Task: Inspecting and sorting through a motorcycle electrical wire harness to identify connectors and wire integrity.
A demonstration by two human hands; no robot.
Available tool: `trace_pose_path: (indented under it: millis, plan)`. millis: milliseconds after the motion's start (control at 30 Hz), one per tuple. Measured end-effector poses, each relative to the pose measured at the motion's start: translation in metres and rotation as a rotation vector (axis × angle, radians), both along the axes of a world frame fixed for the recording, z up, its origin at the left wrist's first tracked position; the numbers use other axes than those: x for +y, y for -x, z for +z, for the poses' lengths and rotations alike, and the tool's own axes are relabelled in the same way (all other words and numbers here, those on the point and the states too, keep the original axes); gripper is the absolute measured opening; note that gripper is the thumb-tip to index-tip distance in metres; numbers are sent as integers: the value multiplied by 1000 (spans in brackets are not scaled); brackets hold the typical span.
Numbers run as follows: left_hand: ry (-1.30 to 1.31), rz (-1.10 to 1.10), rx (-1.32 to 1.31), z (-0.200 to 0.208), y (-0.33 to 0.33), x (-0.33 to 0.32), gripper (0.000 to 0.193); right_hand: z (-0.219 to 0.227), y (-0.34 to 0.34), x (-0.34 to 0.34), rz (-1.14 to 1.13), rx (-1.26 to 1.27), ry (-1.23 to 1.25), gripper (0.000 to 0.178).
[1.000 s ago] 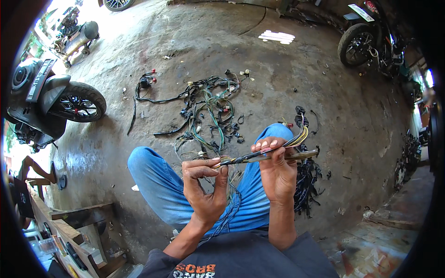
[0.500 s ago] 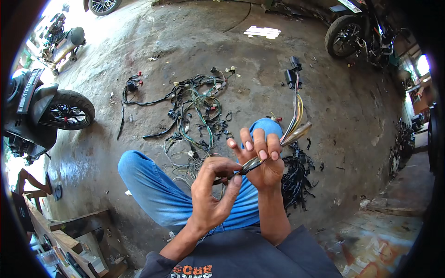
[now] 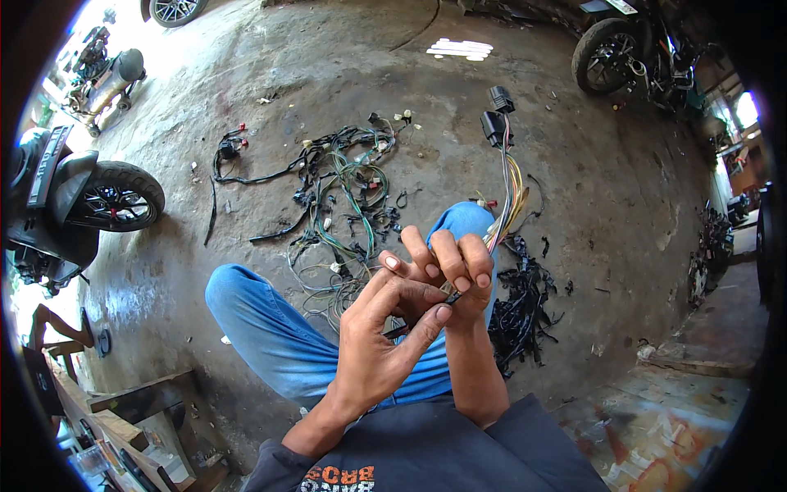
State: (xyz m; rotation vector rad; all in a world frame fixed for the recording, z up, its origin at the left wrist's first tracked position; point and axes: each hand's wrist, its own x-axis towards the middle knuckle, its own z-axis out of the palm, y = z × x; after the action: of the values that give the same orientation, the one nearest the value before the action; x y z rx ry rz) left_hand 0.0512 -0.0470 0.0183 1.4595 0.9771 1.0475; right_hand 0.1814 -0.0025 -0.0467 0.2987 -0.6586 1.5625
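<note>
A tangled wiring harness (image 3: 340,193) of green, black and red leads lies spread on the concrete floor (image 3: 270,74), left of centre and clear of both hands. The left hand (image 3: 377,344) is raised in front of the knees, its thumb and forefinger pinched on the near end of a bundle of wires (image 3: 510,193). The right hand (image 3: 447,275) is clenched around the same bundle just beyond that point, fingers curled over it. From this grip the bundle, yellow, white and orange strands, rises up and away to two black connectors (image 3: 495,115) at its far end. It appears light and limp, stiffened only where the strands run together, so it is best taken close to the worked end, as held. The thin insulation and connector housings are judged fragile under sharp bending. Whether a small tool sits between the left fingertips cannot be told. A heap of black wire scraps (image 3: 520,307) lies on the floor to the right.
</note>
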Motion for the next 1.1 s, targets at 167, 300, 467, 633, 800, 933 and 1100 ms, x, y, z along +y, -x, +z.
trace_pose_path:
  millis: [167,300,467,633,800,933,1100]
  plan:
    - [-93,84,17,-2,0,2,16,2,2,0,-1,-34,54,28]
    - [-38,95,18,3,2,4,13,4,-2,0,-36,-213,92,21]
    - [-57,108,159,10,12,14,8,10,-9,-3,-189,-546,194,27]
    - [-37,97,217,7,18,21,9,8,-9,-9,-225,-627,227,27]
    - [18,128,152,-11,16,21,10,6,-8,-11,-335,-851,316,27]
    - [141,131,24,-20,16,20,9,8,-6,-13,-378,-925,306,27]
    - [304,26,-125,-32,21,21,4,11,-3,-16,-129,-689,381,26]
